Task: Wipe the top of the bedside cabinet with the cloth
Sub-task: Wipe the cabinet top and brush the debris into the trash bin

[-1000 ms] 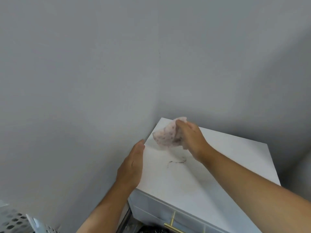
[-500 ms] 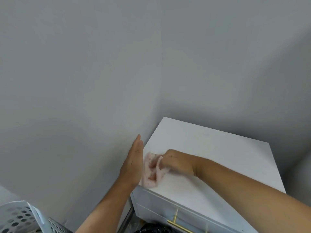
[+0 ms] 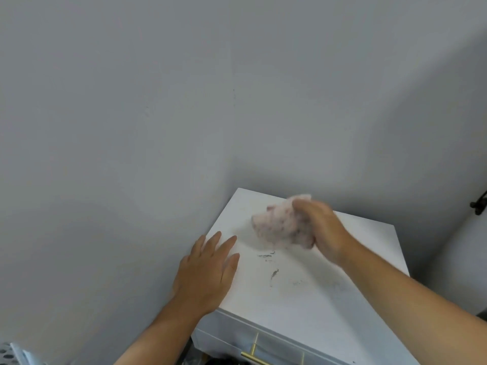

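The white bedside cabinet [image 3: 355,291] stands in a wall corner, its top showing dark smudges [image 3: 272,264] near the middle. My right hand [image 3: 322,230] grips a crumpled pink speckled cloth [image 3: 276,222] over the far part of the top, blurred by motion. My left hand [image 3: 208,270] lies flat with fingers spread on the cabinet's left edge, partly overhanging it.
Grey walls [image 3: 131,127] close in behind and to the left of the cabinet. A gold drawer handle [image 3: 254,351] shows on the front below. A white perforated basket [image 3: 10,354] peeks in at the bottom left. A dark fixture [image 3: 481,204] sits on the right wall.
My right hand swept the cloth from the far corner to the near left edge, then back to the far side. My left hand turned from edge-on to flat on the top. Smudges show again.
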